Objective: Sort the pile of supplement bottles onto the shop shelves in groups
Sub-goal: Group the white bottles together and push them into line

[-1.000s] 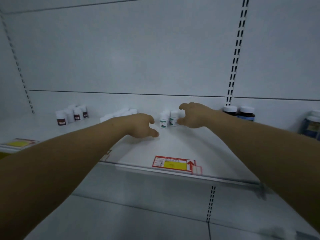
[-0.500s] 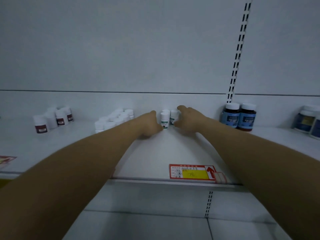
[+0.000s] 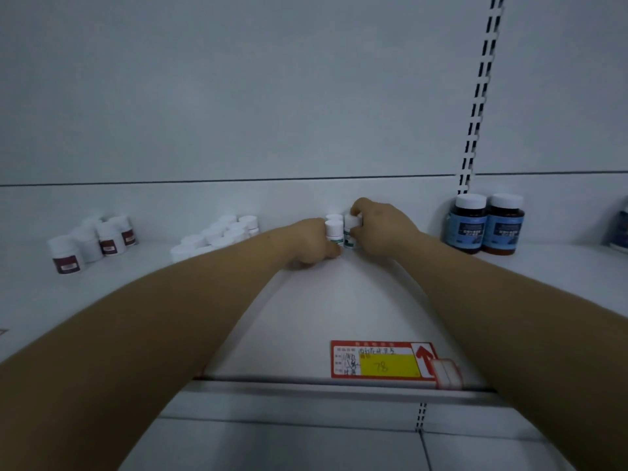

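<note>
White, upright green-label bottles [image 3: 333, 229] stand between the hands, far on the shelf [image 3: 339, 317]; right hand [image 3: 382, 229] grips one, left hand [image 3: 311, 244] curls alongside, grip indeterminate.

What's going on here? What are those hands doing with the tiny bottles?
A person is sorting supplement bottles on a white shop shelf. The left hand holds the front green-labelled bottle near its base; the right hand grips the neighbouring green-labelled bottle round its cap. Other groups stand apart: red-labelled bottles far left, plain white bottles next, two blue-labelled dark bottles on the right.
</note>
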Tool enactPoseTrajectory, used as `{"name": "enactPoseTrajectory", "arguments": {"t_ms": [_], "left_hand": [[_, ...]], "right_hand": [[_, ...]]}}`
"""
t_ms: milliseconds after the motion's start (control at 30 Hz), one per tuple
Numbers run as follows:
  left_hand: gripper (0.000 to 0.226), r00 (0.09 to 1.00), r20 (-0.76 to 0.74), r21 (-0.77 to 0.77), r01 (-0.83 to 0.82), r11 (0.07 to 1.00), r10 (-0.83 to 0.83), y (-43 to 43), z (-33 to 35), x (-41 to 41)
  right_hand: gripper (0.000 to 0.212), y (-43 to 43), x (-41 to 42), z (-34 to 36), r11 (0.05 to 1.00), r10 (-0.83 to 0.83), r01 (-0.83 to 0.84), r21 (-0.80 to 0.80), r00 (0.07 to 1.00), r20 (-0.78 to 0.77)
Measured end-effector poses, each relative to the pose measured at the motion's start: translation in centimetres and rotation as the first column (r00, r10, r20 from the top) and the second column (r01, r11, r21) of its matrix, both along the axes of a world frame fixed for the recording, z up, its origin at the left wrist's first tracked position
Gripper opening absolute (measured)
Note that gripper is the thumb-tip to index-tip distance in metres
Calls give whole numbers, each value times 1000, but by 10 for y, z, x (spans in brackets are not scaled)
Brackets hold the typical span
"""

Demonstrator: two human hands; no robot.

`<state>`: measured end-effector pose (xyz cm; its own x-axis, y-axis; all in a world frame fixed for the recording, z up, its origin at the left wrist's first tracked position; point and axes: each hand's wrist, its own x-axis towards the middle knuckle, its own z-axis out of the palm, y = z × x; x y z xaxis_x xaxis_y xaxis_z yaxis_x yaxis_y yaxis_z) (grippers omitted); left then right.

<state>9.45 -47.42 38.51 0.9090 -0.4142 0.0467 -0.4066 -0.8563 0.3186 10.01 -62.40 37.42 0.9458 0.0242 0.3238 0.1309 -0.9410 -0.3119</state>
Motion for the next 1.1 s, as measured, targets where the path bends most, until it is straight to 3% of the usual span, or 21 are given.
{"name": "enactPoseTrajectory", "arguments": {"t_ms": [167, 300, 367, 433, 500, 767, 933, 1100], "left_hand": [[24, 998, 18, 2, 57, 998, -57, -6, -1, -2], [11, 1000, 1, -1, 27, 1000, -27, -2, 2, -1], [26, 1000, -11, 17, -21, 1000, 21, 2, 6, -2], [58, 995, 9, 56, -97, 994, 96, 9, 13, -5], [75, 990, 52, 103, -137, 985, 132, 17, 23, -9], [66, 938, 217, 222, -319, 922, 272, 82, 60, -51], [72, 895, 154, 167, -441, 882, 419, 145, 50, -68], [88, 905, -47, 79, -419, 905, 423, 191, 32, -65]], "right_hand": [[38, -4, -1, 0, 1000, 7, -7, 0, 1000, -19], [39, -4, -3, 3, 1000, -1, 1, 4, 1000, -30], [43, -3, -5, 8, 1000, -14, 14, 23, 1000, -15], [45, -1, -7, 15, 999, -18, 17, 40, 1000, 16], [46, 3, -10, 24, 998, -13, 10, 54, 999, 49], [59, 40, -13, 52, 980, 147, -147, -132, 989, -4], [63, 82, -13, 52, 932, 272, -278, -233, 961, -59], [66, 125, -9, 46, 916, 289, -309, -255, 951, -114]]}}
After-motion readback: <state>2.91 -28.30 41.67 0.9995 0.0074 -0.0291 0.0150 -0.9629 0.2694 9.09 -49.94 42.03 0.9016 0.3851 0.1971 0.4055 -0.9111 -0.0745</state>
